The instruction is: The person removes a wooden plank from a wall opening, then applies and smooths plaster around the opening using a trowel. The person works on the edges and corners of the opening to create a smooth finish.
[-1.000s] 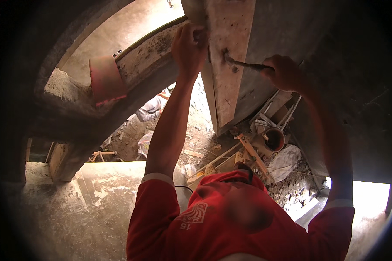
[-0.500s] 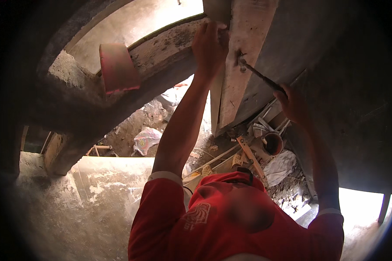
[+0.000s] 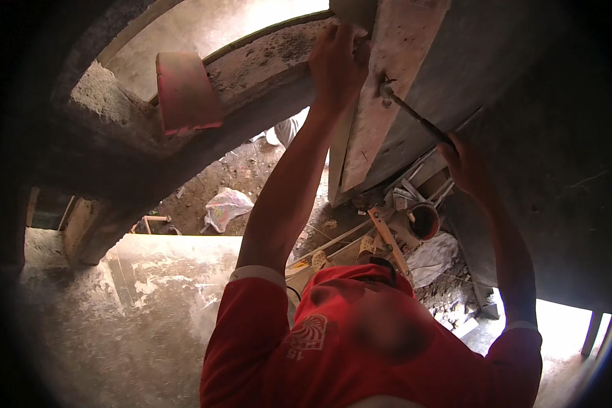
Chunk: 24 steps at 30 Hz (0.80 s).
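Note:
My right hand (image 3: 464, 163) is closed around the dark handle of a hammer (image 3: 418, 119). The metal head lies against the face of a long wooden board (image 3: 394, 51), at a dark, damaged spot. Up at the board's left edge is my left hand (image 3: 338, 68), with its fingers curled in. Whatever those fingers hold is hidden. The board runs slantwise along a grey panel, and a curved, rough ledge (image 3: 272, 64) meets it near my left hand.
A red-edged block (image 3: 185, 95) sits on the ledge at left. Below are a plastic bag (image 3: 226, 207) on dirt, a bucket (image 3: 423, 221), wood strips (image 3: 387, 238) and a grey sheet (image 3: 434, 260). Part of another person's leg (image 3: 289, 128) shows through the gap.
The view has shifted a little. The hammer remains at the same spot on the board, its head turned slightly. My left hand stays by the board's edge.

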### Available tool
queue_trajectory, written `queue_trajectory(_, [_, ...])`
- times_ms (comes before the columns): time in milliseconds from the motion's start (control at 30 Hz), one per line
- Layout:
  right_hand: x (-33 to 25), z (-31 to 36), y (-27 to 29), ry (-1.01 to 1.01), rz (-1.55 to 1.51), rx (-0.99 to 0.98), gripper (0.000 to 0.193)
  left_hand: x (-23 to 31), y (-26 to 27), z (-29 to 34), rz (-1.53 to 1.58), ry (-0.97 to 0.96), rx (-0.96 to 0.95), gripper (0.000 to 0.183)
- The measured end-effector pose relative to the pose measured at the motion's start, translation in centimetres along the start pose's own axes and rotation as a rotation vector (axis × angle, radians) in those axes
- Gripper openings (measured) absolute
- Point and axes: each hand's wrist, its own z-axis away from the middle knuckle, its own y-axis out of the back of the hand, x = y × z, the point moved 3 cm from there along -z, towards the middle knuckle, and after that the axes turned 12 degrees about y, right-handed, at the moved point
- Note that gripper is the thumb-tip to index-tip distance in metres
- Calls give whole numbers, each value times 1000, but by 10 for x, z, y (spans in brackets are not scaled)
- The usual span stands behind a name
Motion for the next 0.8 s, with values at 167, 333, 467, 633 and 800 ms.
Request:
queue_trajectory(167, [-13, -5, 11, -134, -88, 44, 49, -2, -1, -2, -12, 15, -27, 21])
queue_trajectory(333, [7, 8, -26, 40, 159, 11, 44, 1, 0, 1, -62, -36, 14, 24])
queue_trajectory(467, [18, 12, -20, -29, -31, 62, 39, 4, 2, 1, -60, 15, -12, 25])
queue_trajectory(633, [-15, 19, -46, 3, 38, 187, 34, 5, 5, 5, -60, -27, -37, 26])
queue_trajectory(800, [14, 25, -52, -18, -44, 99, 43, 2, 2, 5, -123, -37, -27, 27])
